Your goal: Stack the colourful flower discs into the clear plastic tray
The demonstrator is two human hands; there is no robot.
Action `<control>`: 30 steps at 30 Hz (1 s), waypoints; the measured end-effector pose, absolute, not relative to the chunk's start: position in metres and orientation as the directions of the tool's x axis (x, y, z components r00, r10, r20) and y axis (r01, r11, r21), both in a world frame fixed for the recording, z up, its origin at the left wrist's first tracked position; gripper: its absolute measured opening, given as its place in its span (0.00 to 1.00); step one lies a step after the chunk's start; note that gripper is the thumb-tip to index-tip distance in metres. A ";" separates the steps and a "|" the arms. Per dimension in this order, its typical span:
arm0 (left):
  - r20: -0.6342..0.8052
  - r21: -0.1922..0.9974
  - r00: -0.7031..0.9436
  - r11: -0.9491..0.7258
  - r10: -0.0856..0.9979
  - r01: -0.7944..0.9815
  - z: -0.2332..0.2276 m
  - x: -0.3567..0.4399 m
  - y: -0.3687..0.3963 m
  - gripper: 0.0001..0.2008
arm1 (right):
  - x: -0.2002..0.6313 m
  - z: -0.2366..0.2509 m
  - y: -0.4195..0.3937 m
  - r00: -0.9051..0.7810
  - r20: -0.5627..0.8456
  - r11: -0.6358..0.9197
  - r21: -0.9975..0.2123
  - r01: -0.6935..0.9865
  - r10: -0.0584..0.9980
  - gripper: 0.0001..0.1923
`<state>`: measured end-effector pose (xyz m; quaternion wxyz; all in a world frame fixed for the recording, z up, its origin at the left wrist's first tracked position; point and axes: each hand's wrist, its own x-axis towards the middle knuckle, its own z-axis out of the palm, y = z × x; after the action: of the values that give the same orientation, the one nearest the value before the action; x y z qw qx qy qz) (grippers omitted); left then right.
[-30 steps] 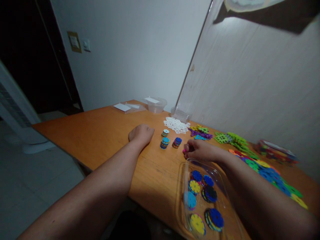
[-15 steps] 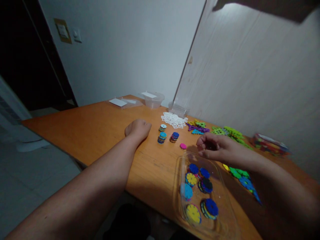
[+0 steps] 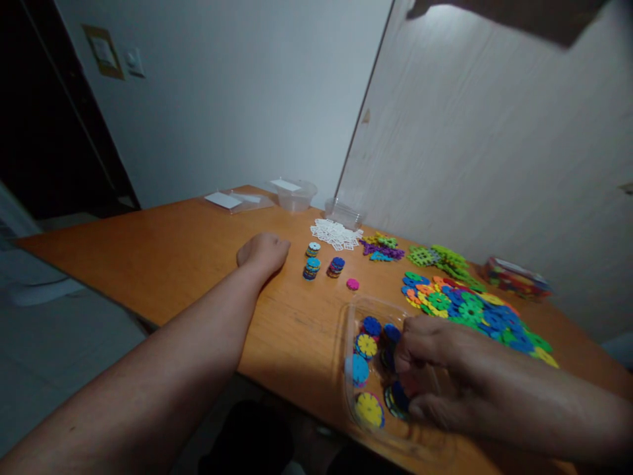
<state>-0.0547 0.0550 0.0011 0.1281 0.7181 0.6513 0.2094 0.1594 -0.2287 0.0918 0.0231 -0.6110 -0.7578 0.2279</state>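
Note:
My left hand rests on the table as a closed fist, back upward; its palm is hidden. To its right stand small stacks of notched plastic discs: one with a white top, one light blue on top and one dark blue on top. A pink disc lies near them. My right hand reaches into a clear plastic tray, thumb and fingers apart over the stacks on its right side. Uncovered in the tray are yellow discs and a light blue disc.
Colourful flower-shaped pieces lie heaped beyond my right hand. Farther back are white lattice pieces, purple pieces, green pieces and a colourful package. Clear containers and a flat plastic bag stand near the wall.
My right hand has moved toward me and down, from beside the pink disc into the tray. My left hand stays in place as a fist; the view has shifted slightly.

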 end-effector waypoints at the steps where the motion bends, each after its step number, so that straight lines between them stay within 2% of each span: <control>1: 0.135 0.458 0.062 -0.118 0.989 0.881 0.001 -0.055 0.055 0.18 | 0.160 0.090 -0.229 -0.250 -0.250 0.148 -0.365 0.919 0.935 0.12; 6: 0.148 0.462 0.055 -0.118 0.987 0.879 -0.001 -0.055 0.057 0.18 | 0.163 0.091 -0.229 -0.261 -0.248 0.163 -0.356 0.920 0.933 0.10; 10: 0.144 0.463 0.052 -0.114 0.988 0.879 -0.004 -0.055 0.059 0.18 | 0.162 0.094 -0.227 -0.322 -0.255 0.226 -0.343 0.912 0.912 0.03; 16: 0.151 0.463 0.065 -0.129 0.986 0.877 -0.006 -0.055 0.061 0.18 | 0.159 0.090 -0.223 -0.402 -0.225 0.348 -0.244 0.905 0.887 0.07; 21: 0.144 0.461 0.071 -0.130 0.987 0.878 -0.003 -0.055 0.059 0.19 | 0.162 0.085 -0.221 -0.452 -0.214 0.408 -0.218 0.886 0.866 0.09; 27: 0.145 0.449 0.054 -0.114 0.988 0.886 -0.002 -0.054 0.057 0.18 | 0.160 0.088 -0.222 -0.457 -0.215 0.410 -0.229 0.883 0.863 0.11; 30: 0.144 0.444 0.058 -0.117 0.988 0.888 -0.005 -0.054 0.059 0.19 | 0.163 0.092 -0.218 -0.416 -0.167 0.368 -0.256 0.894 0.894 0.09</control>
<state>-0.0541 0.0593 -0.0047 0.1193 0.7175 0.6537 0.2088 0.1626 -0.2176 0.0922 0.0001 -0.5402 -0.8271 0.1550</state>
